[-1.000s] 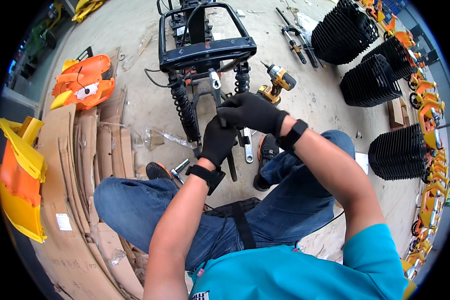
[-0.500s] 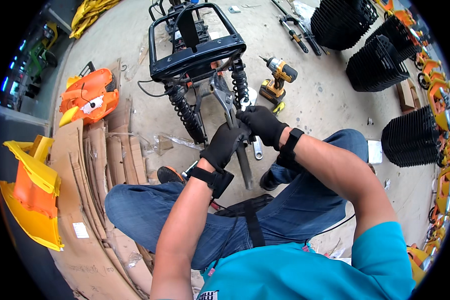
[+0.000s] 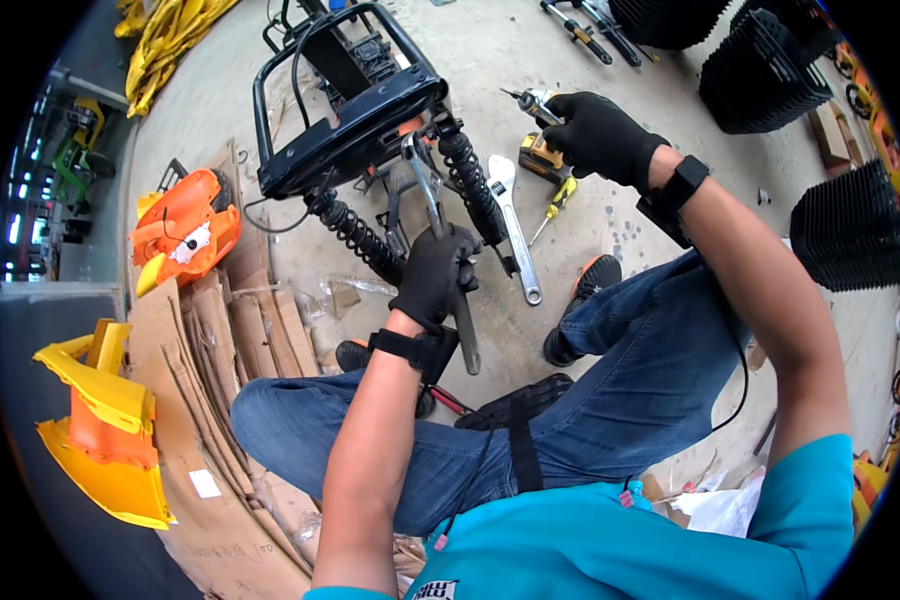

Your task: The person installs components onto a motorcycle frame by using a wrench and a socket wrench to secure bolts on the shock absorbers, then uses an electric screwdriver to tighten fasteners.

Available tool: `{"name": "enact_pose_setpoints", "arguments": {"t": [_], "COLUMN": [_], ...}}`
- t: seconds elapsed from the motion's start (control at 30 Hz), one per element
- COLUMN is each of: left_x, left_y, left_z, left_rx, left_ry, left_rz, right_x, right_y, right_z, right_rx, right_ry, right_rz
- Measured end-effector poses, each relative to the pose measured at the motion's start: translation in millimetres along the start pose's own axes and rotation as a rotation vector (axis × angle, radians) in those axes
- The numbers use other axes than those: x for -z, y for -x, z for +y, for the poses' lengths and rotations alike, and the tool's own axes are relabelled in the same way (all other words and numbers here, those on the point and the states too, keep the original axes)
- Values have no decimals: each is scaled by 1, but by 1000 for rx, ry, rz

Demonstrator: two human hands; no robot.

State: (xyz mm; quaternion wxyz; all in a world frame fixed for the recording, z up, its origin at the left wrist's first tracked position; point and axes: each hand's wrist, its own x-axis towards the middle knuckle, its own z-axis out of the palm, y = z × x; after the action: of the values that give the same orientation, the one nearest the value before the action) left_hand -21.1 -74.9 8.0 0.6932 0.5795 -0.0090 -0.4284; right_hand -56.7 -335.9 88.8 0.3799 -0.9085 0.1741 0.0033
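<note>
My left hand [image 3: 435, 275], in a black glove, is wrapped around a long metal wrench [image 3: 467, 335]. The wrench's shiny upper part reaches up between the two black coil-spring shock absorbers [image 3: 470, 178] of a dark vehicle frame [image 3: 355, 125]. Its duller grey end sticks out below my fist. Over to the right, my right hand [image 3: 602, 138], also gloved, is closed over the body of a yellow-and-black cordless drill [image 3: 540, 158]. The drill's bit points left, and my palm and fingers hide most of its body. An adjustable wrench [image 3: 516, 240] lies on the floor between my hands.
A yellow-handled screwdriver [image 3: 560, 200] lies below the drill. Flattened cardboard [image 3: 190, 400] and orange and yellow body panels [image 3: 185, 230] are on the left. Stacked black baskets [image 3: 760, 75] stand on the right. Two fork tubes [image 3: 595, 35] lie at the far right.
My right hand has left the wrench beside my left hand and moved up and right onto the drill. My left hand stays on the wrench. The whole view has shifted.
</note>
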Motion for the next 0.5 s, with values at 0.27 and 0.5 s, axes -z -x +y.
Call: {"name": "enact_pose_setpoints", "arguments": {"t": [0.27, 0.5], "left_x": [-3, -6], "left_y": [-3, 10], "left_z": [5, 23], "left_rx": [55, 138], "left_ry": [-59, -166], "left_rz": [54, 54], "right_x": [1, 0], "right_y": [-10, -12], "right_z": [-15, -13], "right_rx": [81, 62], "right_ry": [65, -30], "right_rz": [-30, -73]}}
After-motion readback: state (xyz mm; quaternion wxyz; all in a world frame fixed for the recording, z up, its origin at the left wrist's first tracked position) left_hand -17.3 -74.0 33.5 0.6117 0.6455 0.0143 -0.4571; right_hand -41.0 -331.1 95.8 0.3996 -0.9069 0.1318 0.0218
